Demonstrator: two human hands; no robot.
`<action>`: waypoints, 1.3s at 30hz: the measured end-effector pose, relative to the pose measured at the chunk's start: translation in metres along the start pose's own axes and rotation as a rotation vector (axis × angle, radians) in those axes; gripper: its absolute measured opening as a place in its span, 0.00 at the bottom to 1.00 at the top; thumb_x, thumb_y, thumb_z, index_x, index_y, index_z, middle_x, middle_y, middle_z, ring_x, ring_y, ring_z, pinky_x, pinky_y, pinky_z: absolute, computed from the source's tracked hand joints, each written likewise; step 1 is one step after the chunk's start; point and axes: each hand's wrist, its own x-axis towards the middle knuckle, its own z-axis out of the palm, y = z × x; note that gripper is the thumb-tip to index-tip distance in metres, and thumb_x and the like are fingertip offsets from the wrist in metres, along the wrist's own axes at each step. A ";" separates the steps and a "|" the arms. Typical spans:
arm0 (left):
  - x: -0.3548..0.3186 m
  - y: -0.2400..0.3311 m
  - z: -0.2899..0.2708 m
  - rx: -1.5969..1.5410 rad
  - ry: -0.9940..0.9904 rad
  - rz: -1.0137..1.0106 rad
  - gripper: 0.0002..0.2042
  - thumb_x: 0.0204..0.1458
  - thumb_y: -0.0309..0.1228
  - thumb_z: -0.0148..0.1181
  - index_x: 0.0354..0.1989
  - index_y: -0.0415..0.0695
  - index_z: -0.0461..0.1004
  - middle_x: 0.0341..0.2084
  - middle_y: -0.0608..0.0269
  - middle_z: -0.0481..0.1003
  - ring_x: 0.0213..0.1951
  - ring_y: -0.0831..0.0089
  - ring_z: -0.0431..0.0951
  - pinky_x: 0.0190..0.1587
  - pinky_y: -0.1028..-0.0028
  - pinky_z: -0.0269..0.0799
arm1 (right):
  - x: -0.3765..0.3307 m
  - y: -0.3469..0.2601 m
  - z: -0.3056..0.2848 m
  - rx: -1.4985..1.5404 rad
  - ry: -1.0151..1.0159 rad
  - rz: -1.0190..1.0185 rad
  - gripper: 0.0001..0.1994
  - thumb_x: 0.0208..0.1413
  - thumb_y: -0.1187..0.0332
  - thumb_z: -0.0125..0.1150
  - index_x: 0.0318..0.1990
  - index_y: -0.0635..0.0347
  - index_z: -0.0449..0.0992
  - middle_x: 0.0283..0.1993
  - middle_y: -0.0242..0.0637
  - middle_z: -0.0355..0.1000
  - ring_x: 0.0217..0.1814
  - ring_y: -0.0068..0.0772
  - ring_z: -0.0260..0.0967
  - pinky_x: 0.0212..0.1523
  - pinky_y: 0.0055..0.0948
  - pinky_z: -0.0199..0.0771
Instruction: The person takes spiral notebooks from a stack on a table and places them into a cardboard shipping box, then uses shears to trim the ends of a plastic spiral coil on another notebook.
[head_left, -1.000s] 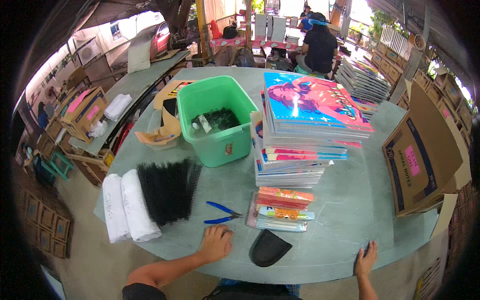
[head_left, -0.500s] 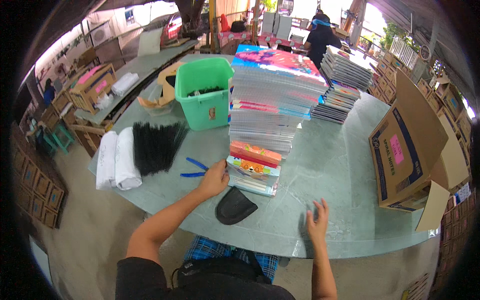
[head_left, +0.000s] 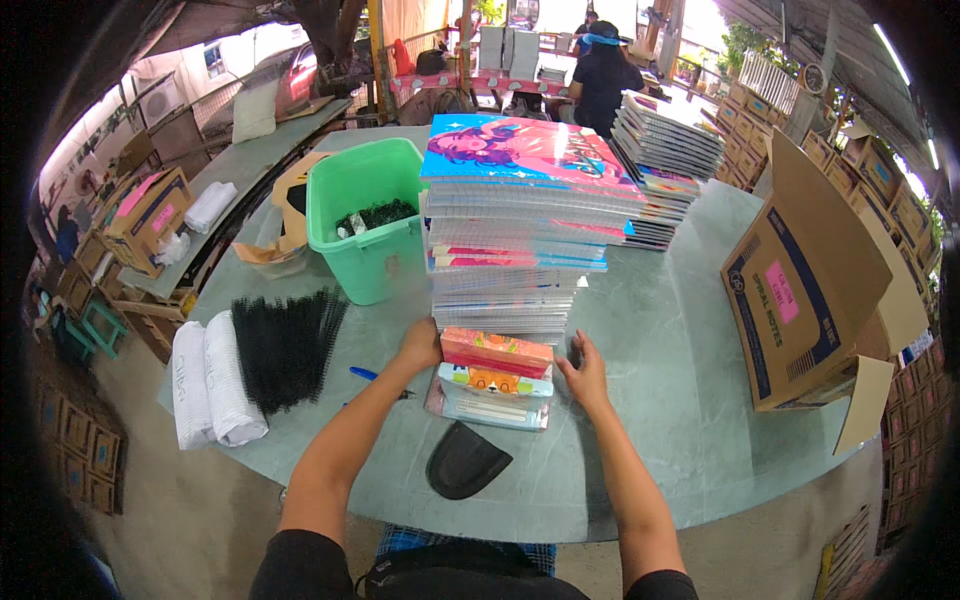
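Though crowded, green tabletop [head_left: 655,400] beneath roof [head_left: 866,80]

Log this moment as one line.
left hand: left of small packs | right hand: open, right of them | notebook stack: behind small packs | blue-handled pliers: partly behind left forearm

Grey-green surface [head_left: 680,400] in front of me carries, left to right: two white rolls [head_left: 232,390], black coils [head_left: 285,345], green bin [head_left: 365,265], tall notebook stack [head_left: 515,225], open carton [head_left: 765,345]. Second stack [head_left: 665,165] behind the tall one. My side: colourful packs [head_left: 495,382], black curved pad [head_left: 467,462], blue-handled pliers [head_left: 363,373] partly hidden
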 end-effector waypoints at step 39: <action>0.039 -0.074 -0.165 0.464 0.417 0.153 0.16 0.44 0.25 0.52 0.44 0.47 0.68 0.31 0.58 0.71 0.38 0.61 0.71 0.41 0.63 0.64 | -0.021 -0.075 -0.128 -0.224 0.215 -0.129 0.13 0.46 0.81 0.52 0.41 0.61 0.73 0.50 0.43 0.69 0.54 0.39 0.64 0.54 0.34 0.60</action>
